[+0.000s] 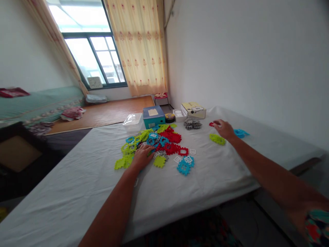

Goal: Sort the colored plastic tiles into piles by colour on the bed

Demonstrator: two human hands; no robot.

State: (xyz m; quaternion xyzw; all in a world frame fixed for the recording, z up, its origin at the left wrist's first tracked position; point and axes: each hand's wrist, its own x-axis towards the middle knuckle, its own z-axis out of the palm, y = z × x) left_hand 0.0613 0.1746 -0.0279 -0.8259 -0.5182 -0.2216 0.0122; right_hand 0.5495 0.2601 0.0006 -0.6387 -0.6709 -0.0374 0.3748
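Observation:
My left hand (143, 156) rests on a mixed pile of plastic interlocking tiles, its fingers spread over the pieces and their tips partly lost among them. Lime-green tiles (124, 162) lie to its left, and red tiles (171, 148) to its right. At the right side of the table, my right hand (224, 129) pinches a small red interlocking tile (211, 124) between thumb and fingers. Just below that hand is a lime-green tile stack (217, 139). Blue tiles (240, 133) sit beyond the right wrist, and a grey tile stack (192, 124) stands to the hand's left.
A clear plastic box (133, 122), a blue box (153, 117), a round tin (170, 118) and a yellow-white carton (194, 109) line the back of the white-covered table (84, 178). Blue tiles with white window frames (184, 166) lie front centre. A wall borders the right.

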